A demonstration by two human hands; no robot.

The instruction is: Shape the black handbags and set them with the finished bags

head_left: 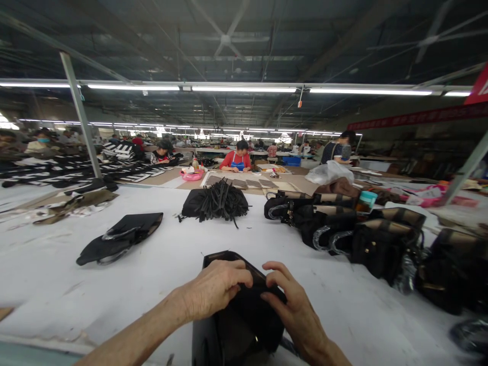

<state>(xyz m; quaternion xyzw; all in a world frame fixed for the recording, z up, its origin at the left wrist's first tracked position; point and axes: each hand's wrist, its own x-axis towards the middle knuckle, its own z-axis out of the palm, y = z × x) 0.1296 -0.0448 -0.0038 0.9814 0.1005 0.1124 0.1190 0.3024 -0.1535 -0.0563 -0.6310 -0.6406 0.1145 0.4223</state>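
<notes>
In the head view, a black bag [244, 320] is on the white surface [171, 284], at the near side, right by the person. Its open top faces up, maybe so both hands can get at the opening. The left hand [215, 287] is over the left part of the opening, with its fingers bent and its thumb tucked close. I can't tell if it is pinching the cloth. The right hand [292, 307] is at the right edge of the bag, thumb and fingers spread apart. So the bag is under and between the two hands.

A flat black bag [122, 236] lies to the left, and a heap of black strips [223, 201] sits on the far side. More black bags [377, 251] stand close together on the right, perhaps to leave room for working. Some handles have shiny clear wrap [322, 238].
</notes>
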